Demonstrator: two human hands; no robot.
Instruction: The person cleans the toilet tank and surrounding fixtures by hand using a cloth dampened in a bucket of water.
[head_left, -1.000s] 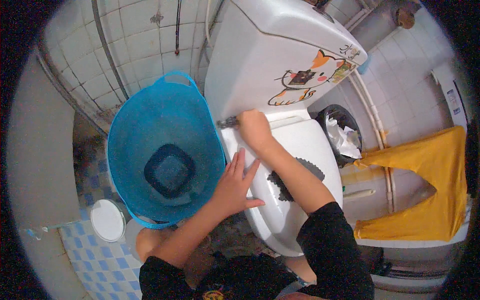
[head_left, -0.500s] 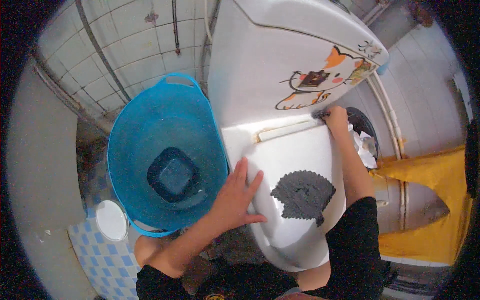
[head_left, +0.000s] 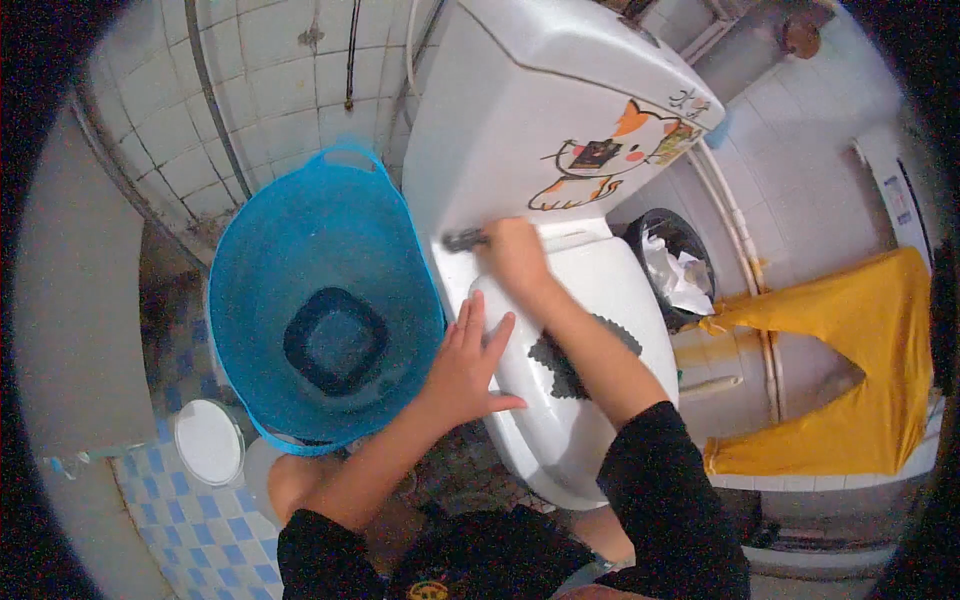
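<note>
A white toilet (head_left: 510, 400) with its lid down stands in front of me. My right hand (head_left: 515, 265) is closed on a bunched dark grey cloth (head_left: 465, 240) and presses it at the left end of the ledge behind the lid, by the foot of the tank (head_left: 540, 110). My left hand (head_left: 468, 365) has its fingers spread and rests against the left edge of the lid. On the lid lies a flat dark grey patch (head_left: 560, 368) with a jagged edge, partly hidden under my right forearm.
Left of the toilet stands a large blue tub (head_left: 250, 290) holding water and a dark square basin (head_left: 335, 340). Beside it sits a white round-topped bucket (head_left: 208, 442). A black bin (head_left: 652, 222) with paper and a hanging yellow cloth (head_left: 880, 370) are on the right.
My right hand has swept the grey cloth leftward along the ledge, from the right end to the left end. My left hand stays at the lid's edge. The view has shifted slightly.
</note>
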